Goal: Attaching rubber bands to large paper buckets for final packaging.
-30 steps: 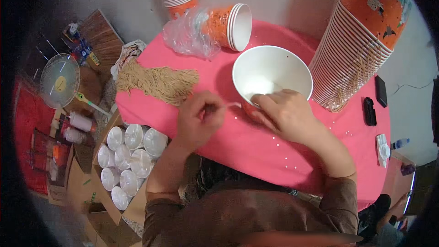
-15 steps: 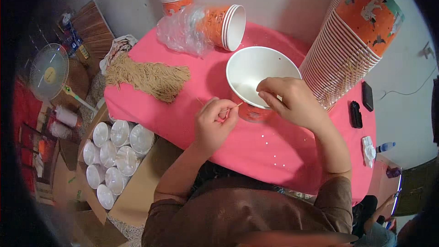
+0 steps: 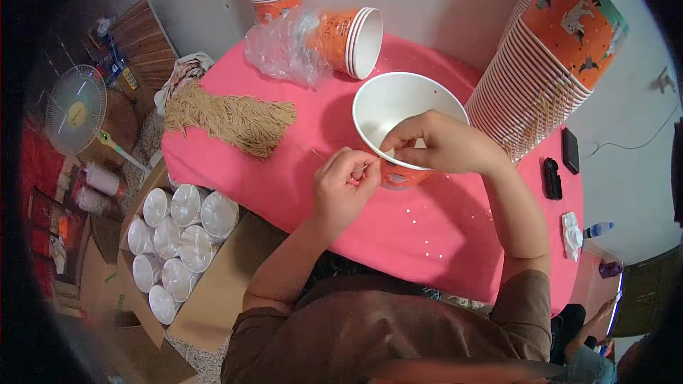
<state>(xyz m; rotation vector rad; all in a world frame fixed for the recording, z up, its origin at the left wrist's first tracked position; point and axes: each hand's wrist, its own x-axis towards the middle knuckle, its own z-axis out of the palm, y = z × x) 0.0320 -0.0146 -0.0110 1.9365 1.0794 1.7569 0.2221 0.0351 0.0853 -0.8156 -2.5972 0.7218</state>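
Note:
A large paper bucket (image 3: 376, 108), white inside and orange outside, stands in front of me on the pink table. My left hand (image 3: 344, 186) is pinched on a thin tan cord (image 3: 315, 152), whose loose end sticks out behind the fingers. Its fingertips are against the bucket's outer side, just under the near-left rim. My right hand (image 3: 449, 144) reaches over the near rim, its fingers curled together inside at the same spot. Whatever those fingers hold, if anything, is hidden. A pile of tan cords (image 3: 229, 122) lies to the left on the table.
A tall stack of orange buckets (image 3: 533, 78), cords hanging on it, rises at the right. More buckets (image 3: 364, 43) lie tipped in plastic wrap (image 3: 284, 46) at the back. Small white dots dot the cloth (image 3: 384, 242). Wrapped white stacks (image 3: 179, 279) fill a carton at left.
My left hand has moved slightly right, bringing the cord's tip to the bucket's side. My right hand has shifted left and its fingertips have come down inside the near rim.

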